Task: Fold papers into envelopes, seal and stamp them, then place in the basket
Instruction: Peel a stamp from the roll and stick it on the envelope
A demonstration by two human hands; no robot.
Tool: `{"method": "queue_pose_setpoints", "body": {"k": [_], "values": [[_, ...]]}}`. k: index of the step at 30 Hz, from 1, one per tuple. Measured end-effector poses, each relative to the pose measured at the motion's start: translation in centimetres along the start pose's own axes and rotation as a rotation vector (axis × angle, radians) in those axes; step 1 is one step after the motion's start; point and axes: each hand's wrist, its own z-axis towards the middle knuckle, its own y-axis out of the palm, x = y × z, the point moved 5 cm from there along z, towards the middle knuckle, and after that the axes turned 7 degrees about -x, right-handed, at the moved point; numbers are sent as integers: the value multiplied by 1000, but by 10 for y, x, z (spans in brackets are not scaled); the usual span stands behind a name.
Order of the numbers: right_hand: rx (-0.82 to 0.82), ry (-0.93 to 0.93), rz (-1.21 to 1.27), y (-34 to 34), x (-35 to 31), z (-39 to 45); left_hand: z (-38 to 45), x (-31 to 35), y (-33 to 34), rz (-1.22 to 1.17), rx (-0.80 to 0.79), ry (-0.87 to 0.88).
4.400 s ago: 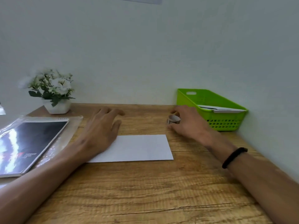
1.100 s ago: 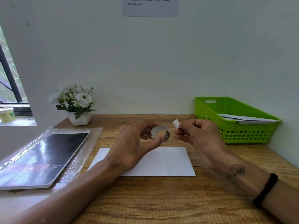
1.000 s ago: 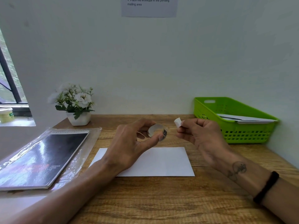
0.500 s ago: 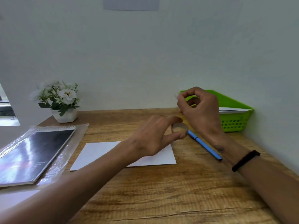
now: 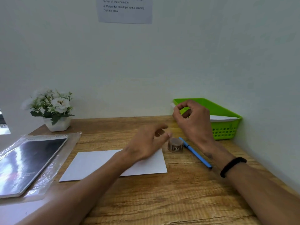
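A white envelope [image 5: 90,164] lies flat on the wooden desk [image 5: 162,200]. A small roll of stamps [image 5: 175,145] stands on the desk just right of the envelope's far corner. My left hand [image 5: 146,143] hovers over that corner with fingers apart, just left of the roll and holding nothing. My right hand [image 5: 193,117] is raised in front of the green basket [image 5: 225,127], thumb and forefinger pinched on a small white stamp [image 5: 172,105]. White envelopes lie in the basket.
A blue pen [image 5: 195,152] lies on the desk under my right wrist. A potted white flower [image 5: 52,109] stands at the back left. A notebook in a clear sleeve [image 5: 29,161] lies at the left. An instruction sheet [image 5: 125,10] hangs on the wall.
My left hand set the stamp roll down on the desk and let go of it. My right hand stays raised with the torn-off stamp pinched in it.
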Motion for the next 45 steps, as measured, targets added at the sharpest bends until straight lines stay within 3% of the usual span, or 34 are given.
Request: {"method": "queue_pose_setpoints", "body": {"k": [4,10,18,27,33,39,45], "values": [[-7,-166,-47,9,-13,-5,-12,-2,-37,-307,232,-80],[-79,-344,-28,26,-47,-27,-39,2,-41,-777,228,-117],[-181,-341,53,33,-48,-32,-40,-20,-33,-1006,202,-226],[-281,-178,208,40,-39,-32,-38,-29,-34,-1021,216,-284],[-349,-178,234,44,-41,-33,-39,-31,-37,-1016,202,-248],[-329,73,510,42,-33,-29,-38,-36,-38,-984,179,-248],[-319,199,659,44,-24,-26,-38,-38,-40,-918,205,-243]]}}
